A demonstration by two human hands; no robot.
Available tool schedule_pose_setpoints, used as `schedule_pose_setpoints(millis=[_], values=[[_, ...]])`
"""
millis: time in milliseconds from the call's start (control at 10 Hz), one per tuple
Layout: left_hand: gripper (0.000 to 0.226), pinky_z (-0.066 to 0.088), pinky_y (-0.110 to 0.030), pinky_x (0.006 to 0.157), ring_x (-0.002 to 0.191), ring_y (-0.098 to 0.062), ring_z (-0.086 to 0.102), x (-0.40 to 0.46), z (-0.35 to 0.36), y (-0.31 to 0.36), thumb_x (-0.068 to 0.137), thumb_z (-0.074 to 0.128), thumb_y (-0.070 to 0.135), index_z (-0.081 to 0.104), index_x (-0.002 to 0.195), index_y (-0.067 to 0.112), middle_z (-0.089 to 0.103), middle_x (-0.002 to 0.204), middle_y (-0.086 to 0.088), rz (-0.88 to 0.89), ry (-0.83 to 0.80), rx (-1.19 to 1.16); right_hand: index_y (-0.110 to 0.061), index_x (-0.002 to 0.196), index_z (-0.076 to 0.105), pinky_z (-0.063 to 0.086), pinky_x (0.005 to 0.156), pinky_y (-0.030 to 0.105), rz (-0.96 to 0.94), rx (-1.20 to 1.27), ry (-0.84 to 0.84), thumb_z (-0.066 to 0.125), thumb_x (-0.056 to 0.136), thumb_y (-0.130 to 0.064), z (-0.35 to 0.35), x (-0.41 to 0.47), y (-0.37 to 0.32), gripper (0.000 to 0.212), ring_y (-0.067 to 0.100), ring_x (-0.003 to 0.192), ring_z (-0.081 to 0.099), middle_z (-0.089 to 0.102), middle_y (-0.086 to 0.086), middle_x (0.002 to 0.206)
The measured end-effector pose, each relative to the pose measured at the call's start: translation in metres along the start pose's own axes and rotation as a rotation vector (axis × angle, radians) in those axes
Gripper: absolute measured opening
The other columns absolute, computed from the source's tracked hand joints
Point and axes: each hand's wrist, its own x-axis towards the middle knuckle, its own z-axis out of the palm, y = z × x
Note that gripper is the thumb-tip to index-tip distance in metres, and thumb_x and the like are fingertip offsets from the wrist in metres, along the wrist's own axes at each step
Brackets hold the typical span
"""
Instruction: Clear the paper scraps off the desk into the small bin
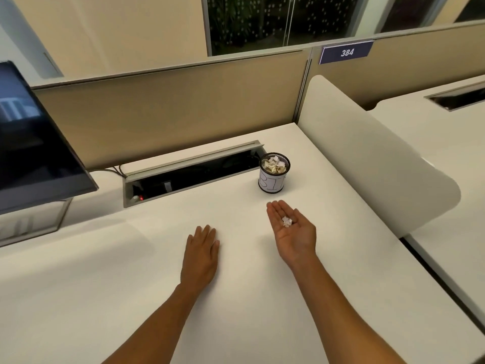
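Observation:
A small mesh bin [273, 179] wrapped in white paper marked "BIN" stands on the white desk [236, 298], with several crumpled paper scraps inside it. My right hand [294, 232] is held palm up just in front of the bin, fingers flat, and a small white paper scrap [287, 221] rests in its palm. Palm down on the desk to the left lies my left hand [201, 254], fingers together, holding nothing.
An open cable tray [191, 174] is cut into the desk behind my hands. A dark monitor [34, 143] stands at the left. Beige partitions [168, 106] close the back, and a white side divider [367, 153] bounds the right.

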Motion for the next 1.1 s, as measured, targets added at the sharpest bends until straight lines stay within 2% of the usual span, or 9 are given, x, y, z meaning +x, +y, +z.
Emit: schedule_pose_setpoints(millis=[300, 400, 500, 600, 700, 800, 900, 1000, 1100], values=[[0.058, 0.001, -0.031, 0.120, 0.147, -0.015, 0.015, 0.005, 0.018, -0.008, 0.098, 0.017, 0.044, 0.039, 0.146, 0.019, 0.030, 0.156, 0.003, 0.014, 0.026, 0.158, 0.012, 0.105, 0.060, 0.052, 0.095, 0.044, -0.209, -0.177, -0.008, 0.044, 0.098, -0.014, 0.073, 0.088, -0.045, 0.031, 0.037, 0.102, 0.065, 0.063, 0.027, 0.105], [0.055, 0.000, -0.029, 0.120, 0.146, -0.014, 0.016, 0.005, 0.019, -0.008, 0.099, 0.021, 0.043, 0.041, 0.144, 0.019, 0.031, 0.155, 0.003, 0.019, 0.034, 0.162, 0.006, 0.100, 0.063, 0.053, 0.093, 0.038, -0.283, -0.359, 0.015, 0.041, 0.100, -0.019, 0.090, 0.113, -0.048, 0.033, 0.032, 0.100, 0.065, 0.066, 0.021, 0.097], [0.053, 0.002, -0.029, 0.120, 0.146, -0.013, 0.018, 0.006, 0.018, -0.007, 0.099, 0.024, 0.042, 0.044, 0.143, 0.018, 0.034, 0.154, 0.003, 0.016, 0.040, 0.162, -0.002, 0.101, 0.067, 0.051, 0.094, 0.033, -0.348, -0.692, 0.003, 0.036, 0.102, -0.028, 0.100, 0.130, -0.047, 0.040, 0.023, 0.098, 0.067, 0.070, 0.012, 0.094], [0.051, 0.004, -0.030, 0.120, 0.145, -0.015, 0.022, 0.005, 0.018, -0.007, 0.099, 0.027, 0.039, 0.046, 0.141, 0.017, 0.037, 0.152, 0.002, 0.026, 0.047, 0.163, -0.015, 0.106, 0.070, 0.044, 0.096, 0.035, -0.397, -1.065, -0.041, 0.031, 0.102, -0.035, 0.103, 0.133, -0.048, 0.044, 0.014, 0.100, 0.065, 0.074, 0.001, 0.093], [0.050, 0.006, -0.031, 0.120, 0.144, -0.016, 0.023, 0.004, 0.018, -0.007, 0.099, 0.028, 0.038, 0.047, 0.141, 0.017, 0.038, 0.152, 0.002, 0.029, 0.059, 0.157, -0.025, 0.125, 0.060, 0.040, 0.091, 0.032, -0.385, -1.167, -0.109, 0.028, 0.101, -0.038, 0.108, 0.129, -0.052, 0.042, 0.009, 0.113, 0.056, 0.073, -0.005, 0.106], [0.050, 0.005, -0.031, 0.120, 0.144, -0.015, 0.023, 0.005, 0.019, -0.008, 0.099, 0.029, 0.038, 0.047, 0.141, 0.017, 0.038, 0.152, 0.002, 0.027, 0.056, 0.164, -0.028, 0.138, 0.046, 0.027, 0.095, 0.030, -0.385, -1.185, -0.166, 0.024, 0.102, -0.035, 0.112, 0.122, -0.052, 0.043, 0.004, 0.124, 0.041, 0.063, -0.007, 0.128], [0.050, 0.002, -0.029, 0.120, 0.145, -0.012, 0.018, 0.005, 0.017, -0.008, 0.100, 0.027, 0.039, 0.044, 0.143, 0.019, 0.035, 0.153, 0.004, 0.020, 0.050, 0.162, -0.024, 0.134, 0.053, 0.021, 0.107, 0.031, -0.409, -1.201, -0.192, 0.024, 0.102, -0.033, 0.112, 0.117, -0.053, 0.044, 0.002, 0.132, 0.035, 0.051, -0.008, 0.142], [0.052, -0.002, -0.028, 0.119, 0.146, -0.009, 0.012, 0.004, 0.017, -0.011, 0.100, 0.024, 0.042, 0.040, 0.144, 0.020, 0.031, 0.155, 0.006, 0.026, 0.054, 0.137, -0.020, 0.121, 0.066, 0.025, 0.107, 0.028, -0.466, -1.246, -0.168, 0.028, 0.101, -0.031, 0.105, 0.112, -0.048, 0.043, -0.003, 0.130, 0.034, 0.047, -0.010, 0.145], [0.057, -0.005, -0.025, 0.119, 0.145, -0.006, 0.008, 0.004, 0.015, -0.010, 0.098, 0.019, 0.046, 0.039, 0.145, 0.021, 0.027, 0.156, 0.005, 0.024, 0.035, 0.060, -0.020, 0.121, 0.065, 0.033, 0.112, 0.030, -0.581, -1.249, -0.139, 0.036, 0.100, -0.035, 0.092, 0.102, -0.034, 0.039, -0.001, 0.125, 0.045, 0.055, -0.009, 0.137]])
